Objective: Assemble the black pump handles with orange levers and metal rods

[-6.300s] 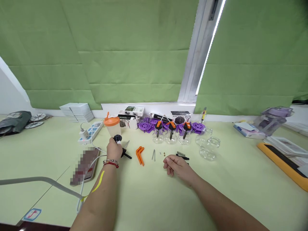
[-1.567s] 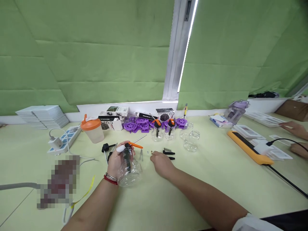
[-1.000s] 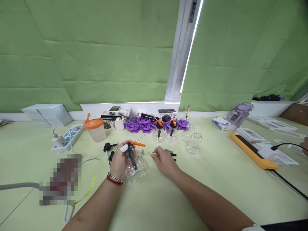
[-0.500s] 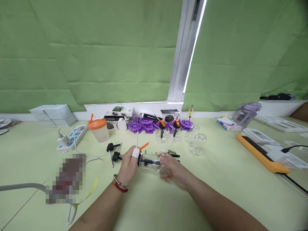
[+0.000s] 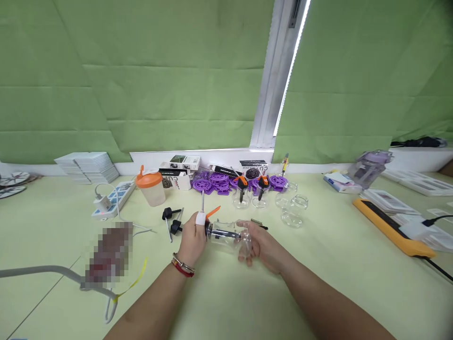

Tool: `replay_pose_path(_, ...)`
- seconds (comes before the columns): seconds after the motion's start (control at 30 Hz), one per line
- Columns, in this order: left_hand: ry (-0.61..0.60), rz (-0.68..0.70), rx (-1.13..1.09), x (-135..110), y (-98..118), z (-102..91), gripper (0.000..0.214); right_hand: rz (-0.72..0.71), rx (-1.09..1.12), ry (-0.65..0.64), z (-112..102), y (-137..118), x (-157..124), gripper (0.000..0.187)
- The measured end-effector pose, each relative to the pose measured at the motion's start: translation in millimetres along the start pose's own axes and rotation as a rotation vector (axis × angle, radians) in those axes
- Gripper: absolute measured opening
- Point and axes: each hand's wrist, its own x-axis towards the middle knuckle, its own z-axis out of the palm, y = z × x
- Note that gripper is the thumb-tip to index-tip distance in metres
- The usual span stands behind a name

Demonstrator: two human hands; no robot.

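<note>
A clear glass bottle point(image 5: 226, 240) lies sideways between my hands, with a dark shiny tube inside it. My left hand point(image 5: 193, 242) grips its neck end at the black stopper, from which a thin metal tube point(image 5: 203, 202) and an orange tab point(image 5: 213, 212) stick out; a white wrap covers the thumb. Around the rounded glass end curl the fingers of my right hand point(image 5: 261, 246), partly hidden behind the glass. Left of my left hand lie black stoppers point(image 5: 176, 227) with metal tubes. A small brush point(image 5: 259, 224) rests just beyond my right fingers.
Two glass bottles with orange-and-black tops point(image 5: 241, 192) stand behind, near purple plastic wheel-like parts point(image 5: 222, 184) and cartons point(image 5: 176, 180). An open glass bottle point(image 5: 294, 212) is at right. An orange-lidded cup point(image 5: 153, 189), power strips point(image 5: 122, 200) and a grey hanger point(image 5: 53, 270) flank the workspace.
The view has shifted slightly, so the scene sits further right. The tube in the glass now looks shinier and reaches closer to the rounded end. My right fingers have shifted slightly on the glass.
</note>
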Motion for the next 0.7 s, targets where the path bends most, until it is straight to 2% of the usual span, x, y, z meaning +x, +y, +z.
replay_pose_path(0.1, 0.017, -0.037, -0.006, 1, -2, -0.9, 0.039, -0.272, -0.251, 0.033, -4, -7, -7, 0.063)
replay_pose_path(0.13, 0.025, -0.062, -0.026, 1, -2, -0.7, 0.039, -0.336, -0.295, 0.065, -5, -8, -8, 0.067)
replay_pose_path(0.17, 0.032, -0.074, -0.049, 1, -2, -0.2, 0.038, -0.338, -0.285, 0.099, -5, -8, -8, 0.071)
replay_pose_path(0.23, 0.041, -0.044, -0.085, -1, -3, 1.2, 0.037, -0.172, -0.142, 0.130, -5, -7, -7, 0.070)
replay_pose_path(0.3, 0.034, 0.012, -0.074, -3, -4, 2.7, 0.035, 0.021, -0.033, 0.105, -4, -5, -6, 0.065)
replay_pose_path(0.33, 0.029, 0.021, -0.050, -3, -4, 3.5, 0.035, 0.041, -0.054, 0.086, -4, -4, -6, 0.064)
replay_pose_path(0.37, 0.024, 0.006, -0.025, -3, -5, 4.3, 0.036, -0.006, -0.125, 0.075, -4, -4, -7, 0.064)
replay_pose_path(0.47, 0.009, -0.113, -0.003, -3, -6, 7.1, 0.038, -0.273, -0.362, 0.115, -6, -5, -12, 0.074)
replay_pose_path(0.5, 0.005, -0.141, -0.005, -3, -6, 8.0, 0.038, -0.283, -0.347, 0.139, -6, -6, -13, 0.078)
replay_pose_path(0.57, -0.005, -0.126, 0.010, -4, -6, 9.7, 0.038, -0.120, -0.151, 0.133, -5, -5, -13, 0.073)
replay_pose_path(0.63, -0.010, -0.064, 0.038, -5, -6, 10.7, 0.036, 0.096, 0.068, 0.056, -4, -3, -12, 0.064)
replay_pose_path(0.67, -0.010, -0.050, 0.039, -5, -6, 11.1, 0.035, 0.135, 0.111, 0.020, -4, -1, -12, 0.062)
replay_pose_path(0.7, -0.010, -0.056, 0.027, -6, -6, 11.3, 0.034, 0.106, 0.085, 0.009, -4, -1, -13, 0.059)
